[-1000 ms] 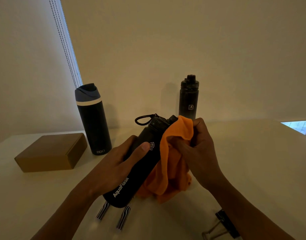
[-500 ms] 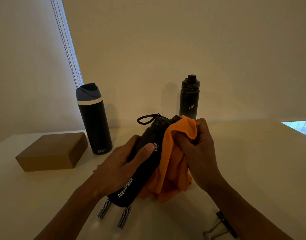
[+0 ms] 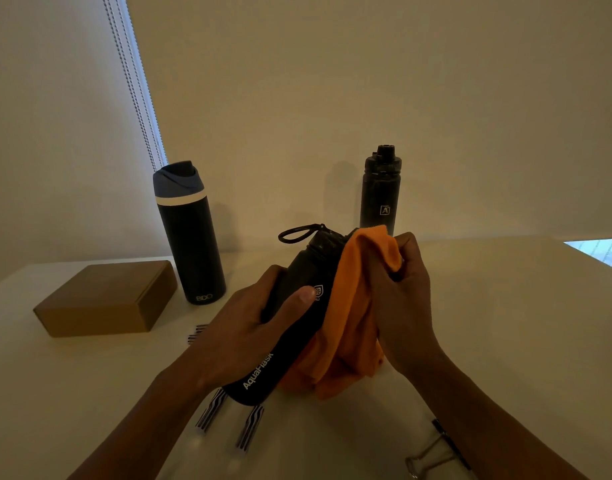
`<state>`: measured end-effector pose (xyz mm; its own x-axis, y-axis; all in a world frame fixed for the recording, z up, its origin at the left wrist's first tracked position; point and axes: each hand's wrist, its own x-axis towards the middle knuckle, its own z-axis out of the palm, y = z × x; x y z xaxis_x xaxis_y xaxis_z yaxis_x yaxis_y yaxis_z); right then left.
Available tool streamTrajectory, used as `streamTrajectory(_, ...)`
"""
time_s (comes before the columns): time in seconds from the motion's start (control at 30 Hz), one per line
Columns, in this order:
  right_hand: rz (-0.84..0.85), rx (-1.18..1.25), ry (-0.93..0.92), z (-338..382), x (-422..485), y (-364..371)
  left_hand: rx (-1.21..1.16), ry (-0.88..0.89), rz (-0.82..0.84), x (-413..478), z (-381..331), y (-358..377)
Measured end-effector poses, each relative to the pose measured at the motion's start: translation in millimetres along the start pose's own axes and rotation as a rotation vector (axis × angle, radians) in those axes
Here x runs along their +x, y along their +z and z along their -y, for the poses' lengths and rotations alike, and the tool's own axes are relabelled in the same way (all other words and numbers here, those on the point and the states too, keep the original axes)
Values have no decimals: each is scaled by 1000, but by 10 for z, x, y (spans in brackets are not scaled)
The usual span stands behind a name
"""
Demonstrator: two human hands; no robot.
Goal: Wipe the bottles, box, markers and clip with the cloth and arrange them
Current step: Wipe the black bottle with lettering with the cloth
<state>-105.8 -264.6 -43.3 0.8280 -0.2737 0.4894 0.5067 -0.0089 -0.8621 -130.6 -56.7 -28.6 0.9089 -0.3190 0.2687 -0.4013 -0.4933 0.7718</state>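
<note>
the left hand [image 3: 245, 327] was wrapped round the middle of the black aquaflask bottle [image 3: 263, 375]. its thumb lay across the front, the tip just short of the small shield logo, and its other fingers curled behind the bottle, mostly out of sight. the bottle was tilted, with its base low on the wrist side of those fingers and its capped neck rising up and away past the thumb tip. a carry loop [image 3: 297, 233] stuck out leftward from the cap. whether the base touched the table [image 3: 505, 323] could not be told.

the right hand [image 3: 405, 303] was clenched on a bunch of the orange cloth [image 3: 349, 306], with its fingers folded in over the fabric. the cloth sat between those fingers and the bottle, pressed to the bottle's right side from the cap downward. its loose end hung below the palm to the table.

two striped markers [image 3: 213, 412] lay on the table under the bottle's base, on the wrist side of the left hand. another striped end [image 3: 197, 332] showed just left of the left knuckles. beyond the left fingertips, well apart from them, a blue-lidded bottle [image 3: 190, 244] stood upright, and a brown box [image 3: 103, 299] lay flat just to its left. just past the right fingertips a second black bottle [image 3: 380, 199] stood upright near the wall, its foot hidden by the cloth. a binder clip [image 3: 432, 455] lay beside the right forearm, partly covered by it.
</note>
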Motion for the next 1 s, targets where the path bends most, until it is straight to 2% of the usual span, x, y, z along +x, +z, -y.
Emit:
streamTrajectory(0.27,111,-118,27,8,-25,22,72,11,-64,43,81,2)
streamTrajectory(0.5,-2,-10,6,25,-40,63,149,17,-73,63,86,46)
streamTrajectory(0.73,75,-98,25,10,-53,77,187,51,-113,78,143,23)
streamTrajectory(1.0,-63,-80,59,-8,-48,84,267,31,-90,103,174,107)
